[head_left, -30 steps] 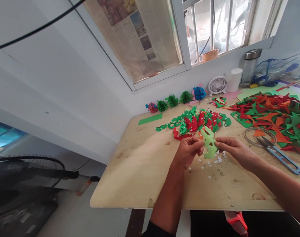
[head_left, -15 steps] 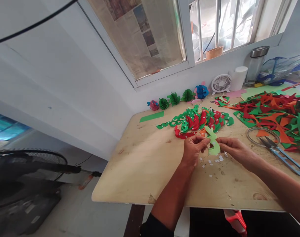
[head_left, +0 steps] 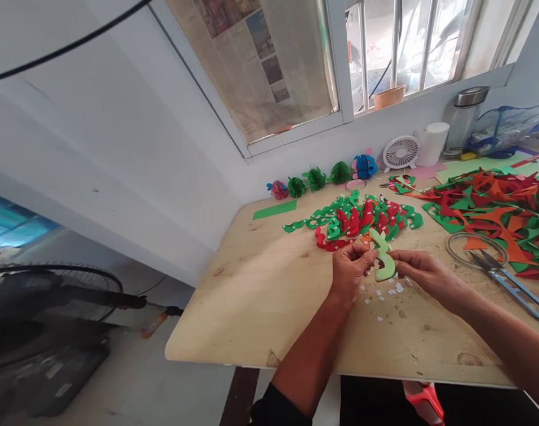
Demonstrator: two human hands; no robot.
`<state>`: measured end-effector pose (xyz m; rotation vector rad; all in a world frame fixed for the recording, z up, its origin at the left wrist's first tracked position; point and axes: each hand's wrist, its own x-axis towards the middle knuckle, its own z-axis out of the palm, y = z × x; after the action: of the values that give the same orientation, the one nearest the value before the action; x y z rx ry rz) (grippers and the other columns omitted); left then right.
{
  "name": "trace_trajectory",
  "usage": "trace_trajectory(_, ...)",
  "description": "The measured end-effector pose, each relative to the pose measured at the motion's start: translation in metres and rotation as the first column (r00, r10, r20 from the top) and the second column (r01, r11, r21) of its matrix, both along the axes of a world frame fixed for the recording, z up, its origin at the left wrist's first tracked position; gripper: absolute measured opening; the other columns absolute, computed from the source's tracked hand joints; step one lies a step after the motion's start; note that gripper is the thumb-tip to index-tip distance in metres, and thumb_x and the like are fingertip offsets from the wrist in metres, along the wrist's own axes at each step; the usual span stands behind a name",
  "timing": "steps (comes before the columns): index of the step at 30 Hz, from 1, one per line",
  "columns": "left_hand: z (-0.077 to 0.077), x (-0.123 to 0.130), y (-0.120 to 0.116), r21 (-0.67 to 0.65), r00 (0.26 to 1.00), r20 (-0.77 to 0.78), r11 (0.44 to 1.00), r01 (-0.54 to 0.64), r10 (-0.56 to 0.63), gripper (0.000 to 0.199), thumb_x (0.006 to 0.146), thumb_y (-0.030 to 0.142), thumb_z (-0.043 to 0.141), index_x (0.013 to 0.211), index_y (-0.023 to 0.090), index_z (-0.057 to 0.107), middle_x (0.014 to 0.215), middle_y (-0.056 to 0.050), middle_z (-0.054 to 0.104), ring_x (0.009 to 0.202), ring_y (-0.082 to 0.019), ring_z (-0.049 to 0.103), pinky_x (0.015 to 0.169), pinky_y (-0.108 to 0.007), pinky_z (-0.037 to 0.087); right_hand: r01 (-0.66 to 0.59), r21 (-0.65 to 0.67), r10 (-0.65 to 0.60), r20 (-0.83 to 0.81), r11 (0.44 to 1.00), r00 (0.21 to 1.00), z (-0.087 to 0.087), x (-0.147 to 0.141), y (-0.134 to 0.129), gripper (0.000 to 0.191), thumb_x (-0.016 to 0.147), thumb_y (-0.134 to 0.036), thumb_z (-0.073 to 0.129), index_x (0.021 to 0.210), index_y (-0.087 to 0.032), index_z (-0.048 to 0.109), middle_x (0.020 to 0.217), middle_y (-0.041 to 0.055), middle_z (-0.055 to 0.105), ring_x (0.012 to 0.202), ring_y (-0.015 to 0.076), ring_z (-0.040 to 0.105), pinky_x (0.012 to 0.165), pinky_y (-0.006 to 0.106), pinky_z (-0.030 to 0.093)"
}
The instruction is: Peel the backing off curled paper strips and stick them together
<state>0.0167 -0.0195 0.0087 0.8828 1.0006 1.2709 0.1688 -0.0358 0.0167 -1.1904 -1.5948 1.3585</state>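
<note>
A light green curvy paper piece [head_left: 386,267] is held up between my two hands over the wooden table. My left hand [head_left: 351,267] pinches its left edge, and my right hand [head_left: 418,266] grips its right side with closed fingertips. Small white squares [head_left: 399,287] lie scattered on the wood just below. Right behind my hands is a heap of green and red wavy paper pieces [head_left: 362,216] dotted with white squares.
Blue-handled snips [head_left: 513,289] and a metal ring [head_left: 458,260] lie at the right, before a pile of red, orange and green scraps [head_left: 495,207]. Paper ornaments [head_left: 316,178], a small white fan [head_left: 401,153] and a glass bottle [head_left: 467,121] stand along the wall.
The light green piece has turned slightly between my fingers, so its lower curve now shows a layered edge. Both hands keep their grip. The view has shifted slightly.
</note>
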Motion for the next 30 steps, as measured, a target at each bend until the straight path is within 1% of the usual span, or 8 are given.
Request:
trace_trajectory(9, -0.0051, -0.0003, -0.0003, 0.013, 1.0, 0.001, 1.0, -0.006, 0.006, 0.028, 0.056, 0.034, 0.076, 0.058, 0.013, 0.057, 0.046, 0.003, 0.054, 0.038, -0.004, 0.04, 0.04, -0.018, 0.03, -0.001, -0.006, 0.001, -0.013, 1.0, 1.0, 0.0015, -0.0009, -0.0015, 0.037, 0.075, -0.054, 0.058, 0.075, -0.019, 0.07, 0.056, 0.0003, 0.058, 0.066, 0.0192, 0.058, 0.059, 0.028, 0.046)
trace_trajectory(15, -0.0077, 0.0005, 0.0017, -0.004, 1.0, 0.004, 1.0, -0.013, 0.013, 0.03, 0.054, 0.034, 0.077, 0.059, 0.013, 0.057, 0.049, 0.002, 0.056, 0.039, -0.004, 0.042, 0.04, -0.018, 0.031, -0.008, 0.013, 0.008, -0.017, 1.0, 1.0, -0.0009, 0.0004, -0.0007, 0.033, 0.074, -0.05, 0.06, 0.073, -0.019, 0.07, 0.057, 0.0006, 0.059, 0.067, 0.0193, 0.058, 0.059, 0.028, 0.046)
trace_trajectory(20, -0.0068, 0.0011, 0.0019, -0.01, 1.0, 0.005, 1.0, -0.012, 0.012, 0.031, 0.052, 0.035, 0.077, 0.058, 0.013, 0.056, 0.047, 0.003, 0.055, 0.039, -0.005, 0.043, 0.04, -0.019, 0.031, -0.002, 0.002, 0.002, -0.009, 1.0, 1.0, 0.003, -0.0014, -0.0018, 0.029, 0.075, -0.047, 0.06, 0.072, -0.02, 0.07, 0.055, 0.0004, 0.059, 0.066, 0.0198, 0.058, 0.058, 0.028, 0.045)
trace_trajectory(25, -0.005, 0.001, 0.0008, -0.014, 1.0, 0.007, 1.0, -0.006, 0.006, 0.031, 0.054, 0.034, 0.077, 0.061, 0.014, 0.055, 0.049, 0.003, 0.056, 0.039, -0.005, 0.044, 0.04, -0.019, 0.031, 0.007, 0.027, -0.007, 0.007, 1.0, 1.0, 0.0068, -0.0026, -0.0016, 0.03, 0.075, -0.048, 0.059, 0.079, -0.022, 0.072, 0.054, 0.0001, 0.058, 0.065, 0.0201, 0.057, 0.058, 0.029, 0.044)
trace_trajectory(28, -0.0042, 0.001, -0.0003, 0.006, 1.0, 0.016, 1.0, 0.003, -0.003, 0.03, 0.055, 0.033, 0.076, 0.065, 0.014, 0.055, 0.051, 0.003, 0.057, 0.04, -0.005, 0.046, 0.04, -0.019, 0.031, 0.001, 0.017, -0.001, -0.007, 1.0, 1.0, 0.0047, -0.0014, -0.0008, 0.033, 0.074, -0.051, 0.059, 0.082, -0.021, 0.073, 0.057, 0.0007, 0.06, 0.063, 0.0188, 0.055, 0.057, 0.028, 0.043)
trace_trajectory(30, -0.004, 0.0011, -0.001, 0.027, 1.0, 0.021, 1.0, 0.005, -0.005, 0.029, 0.056, 0.033, 0.076, 0.068, 0.014, 0.056, 0.052, 0.003, 0.057, 0.041, -0.005, 0.046, 0.04, -0.019, 0.031, -0.002, 0.008, 0.002, -0.016, 1.0, 1.0, 0.0023, -0.0001, -0.0001, 0.035, 0.074, -0.052, 0.059, 0.084, -0.021, 0.072, 0.063, 0.0014, 0.063, 0.063, 0.0174, 0.053, 0.057, 0.028, 0.042)
